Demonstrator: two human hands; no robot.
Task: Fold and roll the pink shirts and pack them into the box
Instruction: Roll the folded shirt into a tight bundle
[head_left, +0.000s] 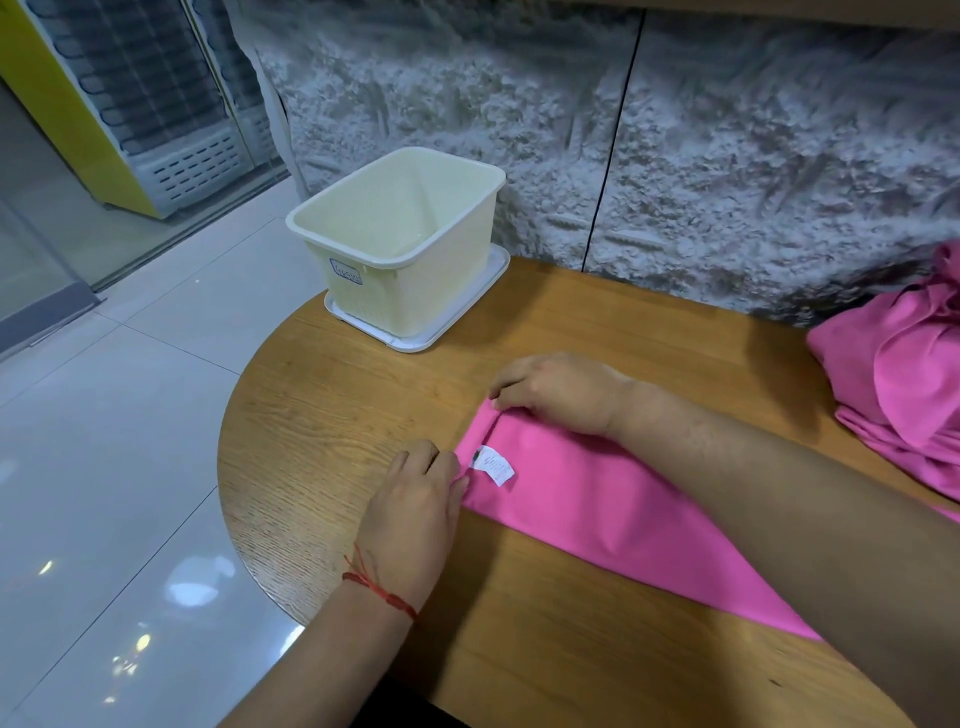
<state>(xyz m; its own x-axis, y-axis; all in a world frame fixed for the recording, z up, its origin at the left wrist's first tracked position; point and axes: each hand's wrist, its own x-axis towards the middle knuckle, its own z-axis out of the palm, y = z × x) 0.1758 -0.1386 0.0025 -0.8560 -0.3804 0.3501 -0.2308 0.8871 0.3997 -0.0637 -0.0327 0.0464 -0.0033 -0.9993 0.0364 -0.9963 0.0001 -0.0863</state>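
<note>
A pink shirt (597, 499), folded into a long narrow strip, lies across the wooden table (332, 395) with a white care label (494, 465) near its left end. My left hand (415, 499) pinches the near corner of that end. My right hand (556, 392) grips the far corner, where the edge is turned over in a narrow fold. A cream plastic box (415, 291) stands open and empty at the table's far left, on a white tray-like lid (447, 332).
A heap of crumpled pink shirts (904, 374) lies at the table's right edge. A textured grey wall (727, 156) runs behind the table. The rounded table edge drops to white floor tiles (130, 441) on the left.
</note>
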